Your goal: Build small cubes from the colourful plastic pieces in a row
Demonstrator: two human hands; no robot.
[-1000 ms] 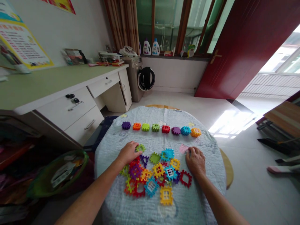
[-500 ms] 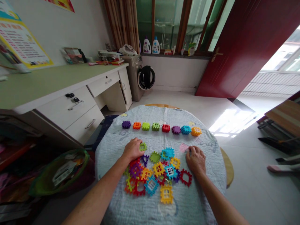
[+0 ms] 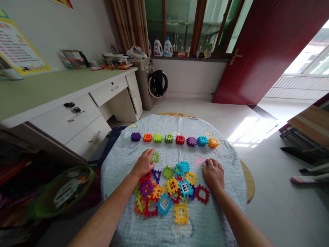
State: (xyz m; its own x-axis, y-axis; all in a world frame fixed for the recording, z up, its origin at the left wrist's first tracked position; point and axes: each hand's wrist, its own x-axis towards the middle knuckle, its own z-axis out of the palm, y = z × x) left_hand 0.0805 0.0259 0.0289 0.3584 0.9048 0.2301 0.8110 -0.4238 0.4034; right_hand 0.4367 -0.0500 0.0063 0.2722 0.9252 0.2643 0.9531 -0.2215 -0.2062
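My left hand lies on the cloth with its fingers stretched forward beside a green flat square tile, which its fingertips touch. My right hand rests palm down at the right of a pile of flat coloured tiles, fingers curled loosely, nothing visible in it. A pink tile lies just left of its fingertips. Farther away, a row of several assembled cubes runs across the cloth-covered round table.
A long desk with drawers stands at the left, with a green basket on the floor beside the table. A small washing machine is by the far wall, a red door at the right.
My left hand has slid forward, pushing the green tile away from the pile, and its fingers have stretched out. My right hand has stayed in place.
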